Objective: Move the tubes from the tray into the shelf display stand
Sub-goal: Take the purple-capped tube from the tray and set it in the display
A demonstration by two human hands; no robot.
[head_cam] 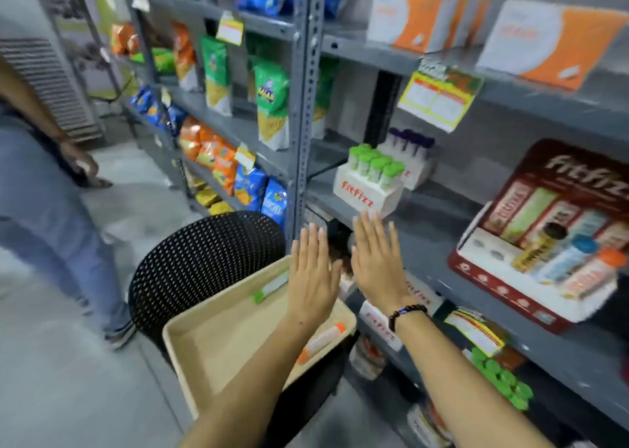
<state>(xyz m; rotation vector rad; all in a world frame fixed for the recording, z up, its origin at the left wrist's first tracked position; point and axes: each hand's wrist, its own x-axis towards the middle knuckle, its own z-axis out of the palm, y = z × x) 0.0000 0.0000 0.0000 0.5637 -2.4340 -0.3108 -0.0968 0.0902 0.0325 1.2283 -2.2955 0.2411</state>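
Note:
A beige tray rests on a black perforated chair. In it lie a green-capped tube near the far rim and an orange-capped tube by the right rim, partly under my left forearm. The red and white display stand sits on the grey shelf at the right and holds three tubes: a dark-capped one, a blue-capped one and an orange-capped one. My left hand and my right hand hover flat, palms down, over the tray's far corner and the shelf edge, holding nothing.
A white box of green-capped tubes and another of purple-capped tubes stand on the same shelf. A steel upright divides it from snack bags at left. Another person stands at far left. More tubes fill the lower shelf.

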